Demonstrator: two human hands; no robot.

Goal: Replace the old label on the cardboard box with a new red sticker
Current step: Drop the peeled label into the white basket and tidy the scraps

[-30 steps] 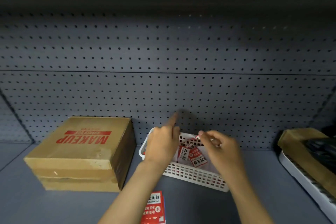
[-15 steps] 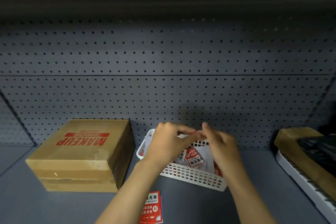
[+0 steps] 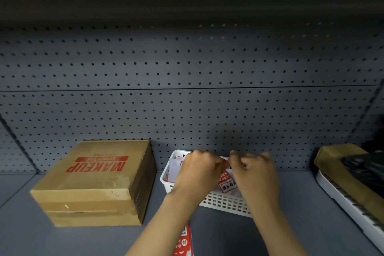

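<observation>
Nearest us, a red sticker sheet (image 3: 184,242) lies flat on the shelf (image 3: 291,235), within easy reach. Our left hand (image 3: 199,172) and right hand (image 3: 254,172) meet above the white basket (image 3: 224,201), fingers pinched together on a small red sticker (image 3: 227,183), probably to peel its backing; the exact grip is blurred. Both wrists angle inward, knuckles up. The cardboard box (image 3: 97,181) sits just left of the basket, against the pegboard (image 3: 187,89).
</observation>
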